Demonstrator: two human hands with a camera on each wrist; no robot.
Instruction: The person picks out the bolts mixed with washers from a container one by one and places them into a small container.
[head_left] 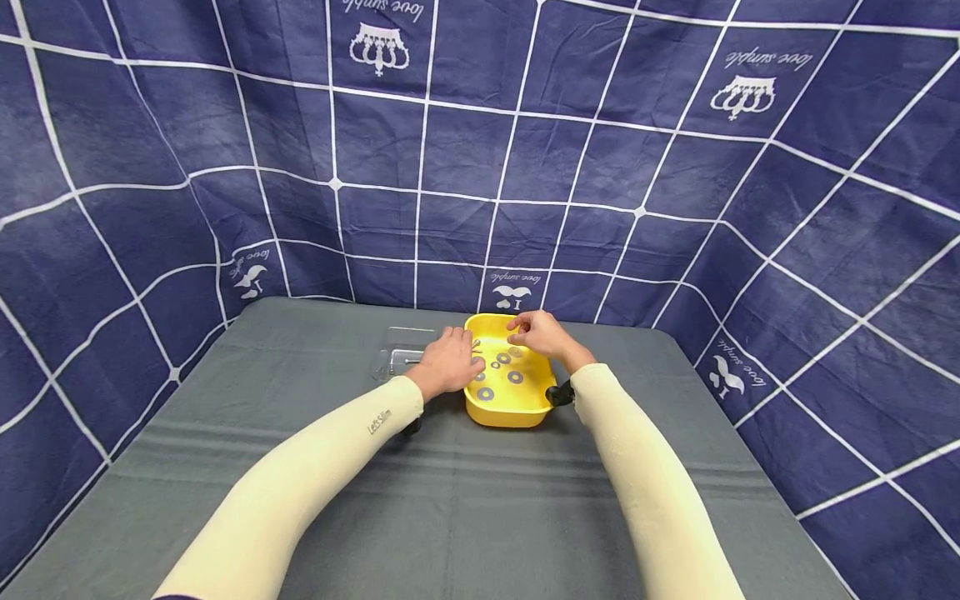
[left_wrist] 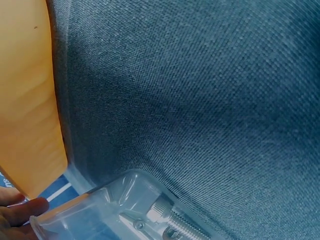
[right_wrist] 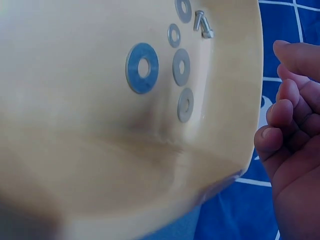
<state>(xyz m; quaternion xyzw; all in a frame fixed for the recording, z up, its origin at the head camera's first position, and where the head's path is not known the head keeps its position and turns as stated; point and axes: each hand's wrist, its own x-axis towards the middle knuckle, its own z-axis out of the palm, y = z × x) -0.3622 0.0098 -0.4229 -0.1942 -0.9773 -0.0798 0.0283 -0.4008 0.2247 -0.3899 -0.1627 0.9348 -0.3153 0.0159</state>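
A yellow plastic bin (head_left: 510, 417) stands on the table with several flat metal washers (head_left: 515, 377) on its floor. A pair of small bolts (right_wrist: 203, 24) lies near its far wall in the right wrist view. My left hand (head_left: 447, 364) grips the bin's left side, thumb over the inside and fingers at the rim. Above the bin's far right part hovers my right hand (head_left: 545, 335), its fingers loosely bent and nothing visible between them. Left of the bin sits a clear plastic box (left_wrist: 120, 190) holding bolts (left_wrist: 175, 222), partly hidden by my left hand in the head view.
Grey cloth (head_left: 450, 500) covers the table. A dark blue curtain (head_left: 480, 150) with white lines hangs along the back and sides. The clear box stands close to the bin's left wall, and black wrist straps (head_left: 560, 393) sit near the bin's sides.
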